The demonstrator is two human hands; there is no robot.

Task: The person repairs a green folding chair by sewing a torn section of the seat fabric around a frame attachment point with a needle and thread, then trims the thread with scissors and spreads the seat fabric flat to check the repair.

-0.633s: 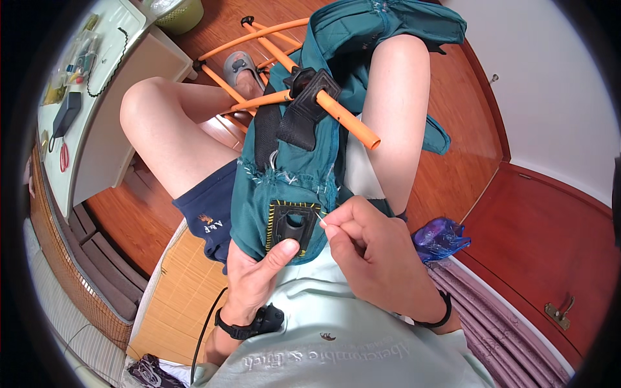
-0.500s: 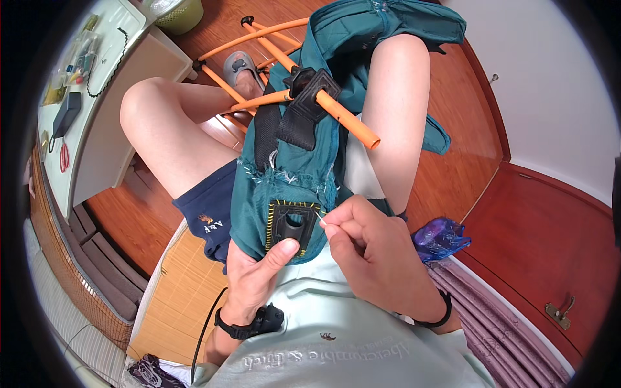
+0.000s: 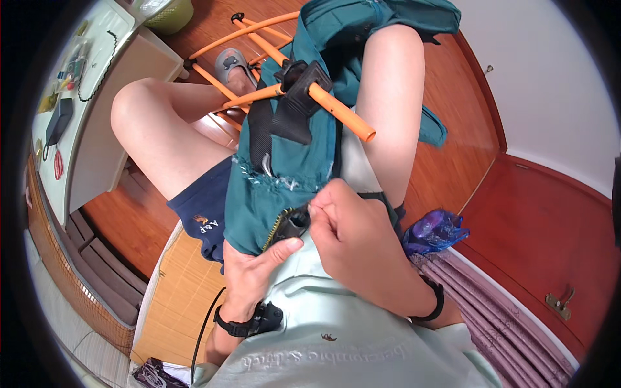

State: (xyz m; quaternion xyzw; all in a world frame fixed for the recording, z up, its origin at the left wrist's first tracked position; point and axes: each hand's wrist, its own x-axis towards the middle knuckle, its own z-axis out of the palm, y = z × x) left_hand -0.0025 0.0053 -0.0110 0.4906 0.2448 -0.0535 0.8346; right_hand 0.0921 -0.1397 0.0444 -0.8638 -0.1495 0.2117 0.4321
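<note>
White table: stands at the far left, with a black box (image 3: 59, 120) and red scissors (image 3: 58, 165) on its top (image 3: 57, 184).
Green basket: sits beyond the table (image 3: 173, 19).
Navy shorts: cover the person's left thigh (image 3: 204, 213), beside the cloth.
Left hand: grips the lower end of the cloth (image 3: 248, 275), thumb on top near the patch, the other fingers hidden underneath; a black strap (image 3: 234, 328) circles the wrist.
Teal cloth: drapes between the person's legs (image 3: 249, 210), with frayed white threads (image 3: 283, 183) across it above the patch.
Black patch: lies on the cloth's lower end, between the hands (image 3: 295, 224), tilted, yellow stitches (image 3: 277, 227) along its left edge.
Orange poles: cross above the frayed threads (image 3: 346, 118), one passing through a black holder (image 3: 315, 79).
Right hand: closed in a pinch at the patch's right edge (image 3: 352, 236); what the fingertips hold cannot be told.
Purple-blue plastic bag: lies right of that hand (image 3: 436, 231).
</note>
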